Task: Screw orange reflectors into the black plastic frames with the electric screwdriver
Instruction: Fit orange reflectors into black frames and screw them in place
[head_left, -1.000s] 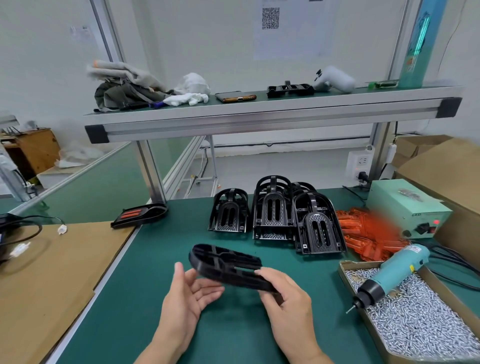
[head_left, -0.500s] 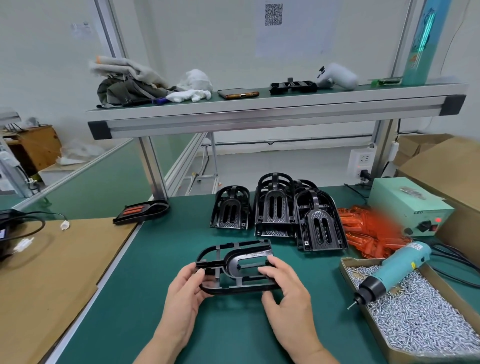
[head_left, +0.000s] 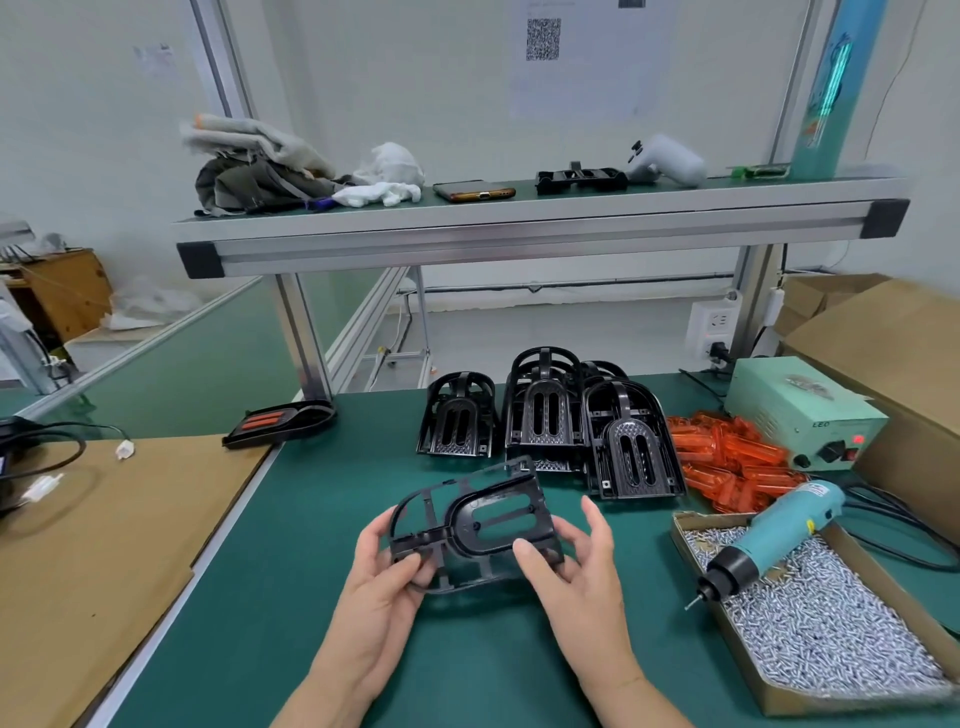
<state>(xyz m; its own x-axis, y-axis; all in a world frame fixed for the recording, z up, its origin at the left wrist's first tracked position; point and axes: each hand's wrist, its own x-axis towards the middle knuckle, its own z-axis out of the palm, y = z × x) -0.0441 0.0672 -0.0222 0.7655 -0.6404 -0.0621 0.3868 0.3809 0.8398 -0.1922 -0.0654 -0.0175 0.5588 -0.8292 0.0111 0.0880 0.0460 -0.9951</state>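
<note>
I hold a black plastic frame (head_left: 470, 525) above the green bench, its underside turned up toward me. My left hand (head_left: 382, 577) grips its left end with thumb and curled fingers. My right hand (head_left: 571, 561) pinches its right end, thumb on top. Stacks of black frames (head_left: 550, 415) stand behind it. A pile of orange reflectors (head_left: 727, 462) lies to the right of the stacks. The teal electric screwdriver (head_left: 774, 530) rests on a cardboard tray of screws (head_left: 831, 634) at right, untouched.
A frame with orange reflectors fitted (head_left: 280, 423) lies at the back left of the bench. A pale green power box (head_left: 800, 415) and cardboard boxes (head_left: 893, 353) crowd the right. A brown board (head_left: 93, 519) with cables lies to the left. An overhead shelf (head_left: 519, 223) spans the bench.
I have turned the frame from edge-on to face-up and tilted it toward me. Both hands have shifted their hold to its two ends.
</note>
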